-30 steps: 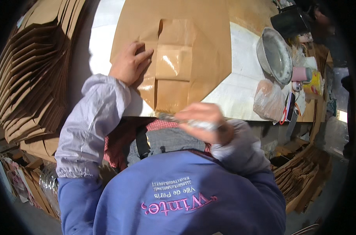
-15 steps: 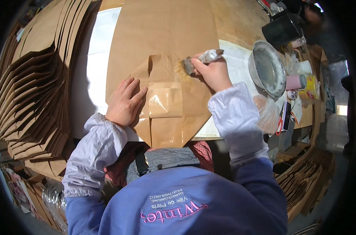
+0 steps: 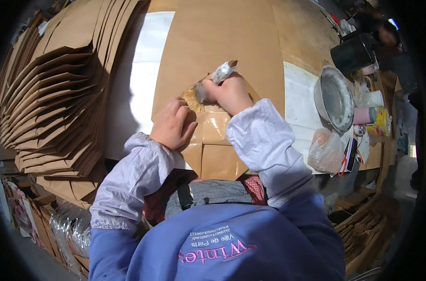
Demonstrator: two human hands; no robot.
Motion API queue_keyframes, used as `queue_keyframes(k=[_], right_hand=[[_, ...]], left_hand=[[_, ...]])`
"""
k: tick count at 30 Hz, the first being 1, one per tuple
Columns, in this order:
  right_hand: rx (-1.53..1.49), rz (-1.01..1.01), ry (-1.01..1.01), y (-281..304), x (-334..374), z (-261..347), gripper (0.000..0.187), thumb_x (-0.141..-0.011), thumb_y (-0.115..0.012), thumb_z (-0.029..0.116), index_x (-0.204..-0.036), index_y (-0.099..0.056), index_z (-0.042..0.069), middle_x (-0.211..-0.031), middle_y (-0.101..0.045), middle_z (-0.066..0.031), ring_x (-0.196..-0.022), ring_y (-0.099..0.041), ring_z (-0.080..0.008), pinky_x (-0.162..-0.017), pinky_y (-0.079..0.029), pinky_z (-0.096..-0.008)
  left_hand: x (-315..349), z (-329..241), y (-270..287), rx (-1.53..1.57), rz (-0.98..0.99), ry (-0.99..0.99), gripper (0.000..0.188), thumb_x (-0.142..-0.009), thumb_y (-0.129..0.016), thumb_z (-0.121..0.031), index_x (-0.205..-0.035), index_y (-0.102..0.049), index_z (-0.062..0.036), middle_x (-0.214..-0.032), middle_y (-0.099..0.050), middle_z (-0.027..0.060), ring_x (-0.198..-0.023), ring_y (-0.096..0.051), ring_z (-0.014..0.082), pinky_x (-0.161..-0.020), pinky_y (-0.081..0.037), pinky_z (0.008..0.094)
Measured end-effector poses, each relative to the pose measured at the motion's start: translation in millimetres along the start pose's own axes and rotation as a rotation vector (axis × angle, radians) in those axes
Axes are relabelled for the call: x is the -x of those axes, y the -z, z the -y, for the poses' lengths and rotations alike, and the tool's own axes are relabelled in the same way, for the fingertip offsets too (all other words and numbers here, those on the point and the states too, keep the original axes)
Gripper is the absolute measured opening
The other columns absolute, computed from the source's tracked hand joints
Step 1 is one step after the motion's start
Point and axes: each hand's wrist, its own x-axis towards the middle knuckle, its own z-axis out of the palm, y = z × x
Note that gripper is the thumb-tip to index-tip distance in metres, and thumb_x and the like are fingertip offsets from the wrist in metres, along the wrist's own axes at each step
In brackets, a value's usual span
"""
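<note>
A large brown paper bag [image 3: 222, 42] lies flat before me, its folded bottom end toward my body. My right hand [image 3: 231, 95] is closed around a paste brush [image 3: 224, 70] with a whitish, crusted handle. The brush's yellowish bristles press on the folded paper, close to the fingers of my left hand. Wet, shiny patches show on the folded flaps just below the brush. My left hand [image 3: 170, 125] rests on the left edge of the bag's folded end, fingers slightly bent and thumb apart, holding nothing.
A tall stack of folded brown paper bags [image 3: 58, 103] stands at the left. On the right are a metal basin [image 3: 335, 100] with greyish-white residue, a clear plastic bag [image 3: 326, 151], a pink cup [image 3: 363, 115], scissors with red handles [image 3: 343, 161] and a black container [image 3: 353, 54].
My right hand has swept the brush leftward across the folded end, toward my left hand. The upright flap there now lies down or is covered. The whole view has shifted slightly.
</note>
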Motion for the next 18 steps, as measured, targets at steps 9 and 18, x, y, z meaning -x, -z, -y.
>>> queue_keyframes(k=[9,18], right_hand=[[-0.069,-0.193,0.303,97,66,22,0.023,-0.085,-0.070,0.007,-0.105,-0.069,-0.004,-0.095,-0.068,-0.0141,-0.084,-0.066,-0.0220,-0.075,-0.051,-0.0316],[1.019,-0.391,0.325,281,210,-106,0.039,-0.080,-0.061,-0.002,-0.117,-0.067,0.004,-0.108,-0.066,-0.0148,-0.100,-0.064,-0.0340,-0.084,-0.052,-0.0400]], left_hand=[[1,-2,-1,-0.020,-0.069,-0.053,0.035,-0.080,-0.071,-0.019,-0.106,-0.055,-0.0011,-0.117,-0.053,0.0196,-0.109,-0.054,0.0394,-0.093,-0.045,0.0440],[-2,-9,-1,-0.026,-0.002,0.030,0.031,-0.084,-0.066,-0.011,-0.109,-0.052,-0.0004,-0.122,-0.049,0.0233,-0.120,-0.047,0.0436,-0.101,-0.040,0.0470]])
